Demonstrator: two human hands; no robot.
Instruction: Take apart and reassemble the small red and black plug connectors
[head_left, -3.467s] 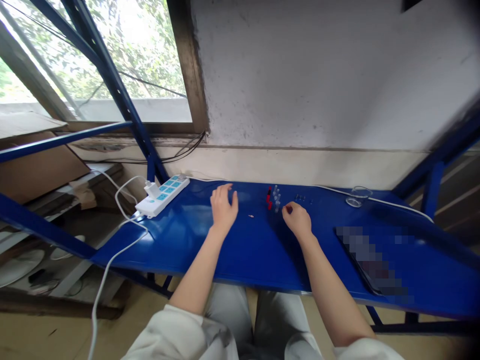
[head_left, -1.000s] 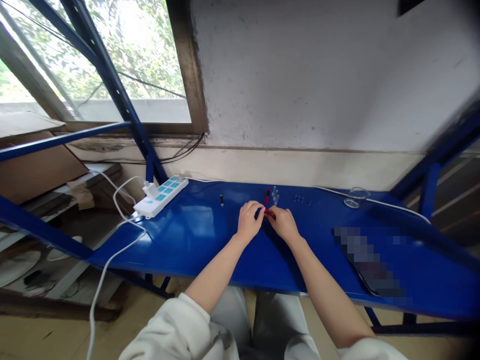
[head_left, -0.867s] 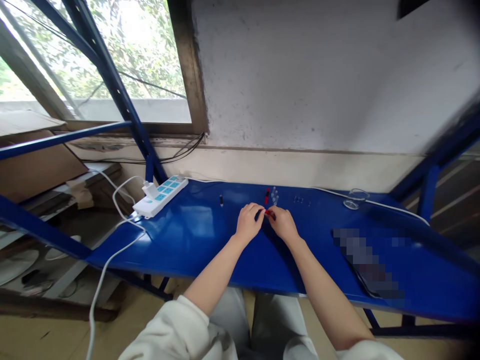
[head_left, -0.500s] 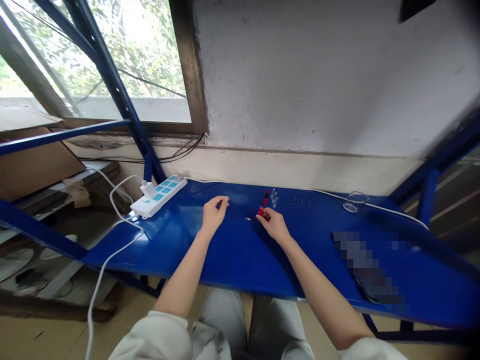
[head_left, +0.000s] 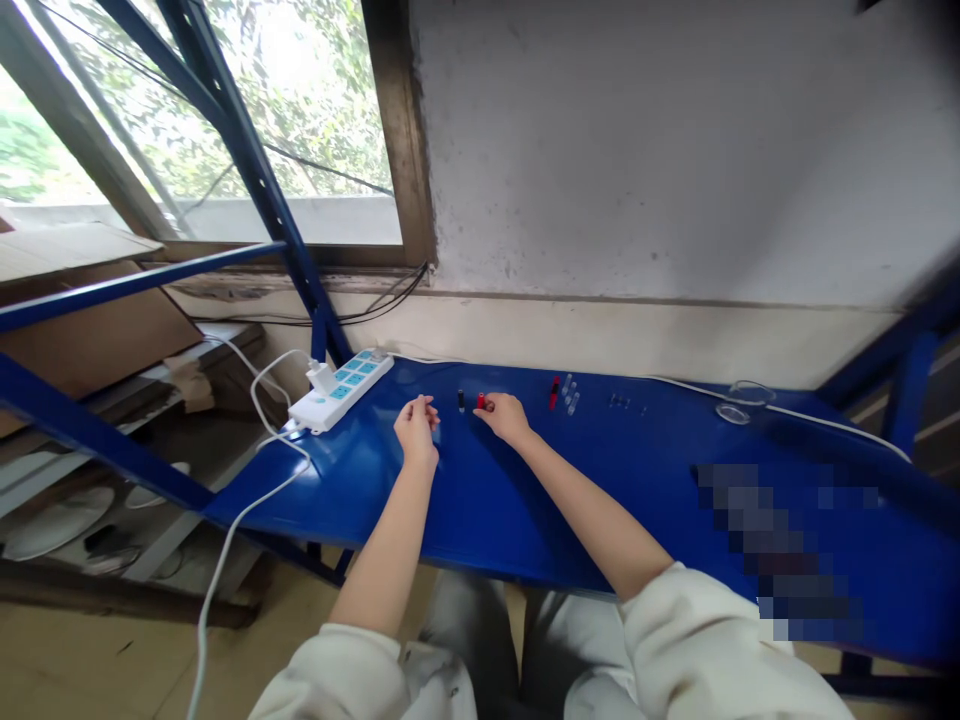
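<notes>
A small red piece (head_left: 481, 401) sits near the centre of the frame, pinched between the fingertips of the person's right hand (head_left: 507, 415). Just left of it a small black piece (head_left: 461, 400) stands on the blue table (head_left: 487, 510). The left hand (head_left: 414, 428), left of both, has its fingers curled; whether it holds anything cannot be told. Right of centre lie red-and-black pieces (head_left: 554, 393) beside clear ones (head_left: 569, 389); a white power strip (head_left: 330, 405) rests at centre left.
</notes>
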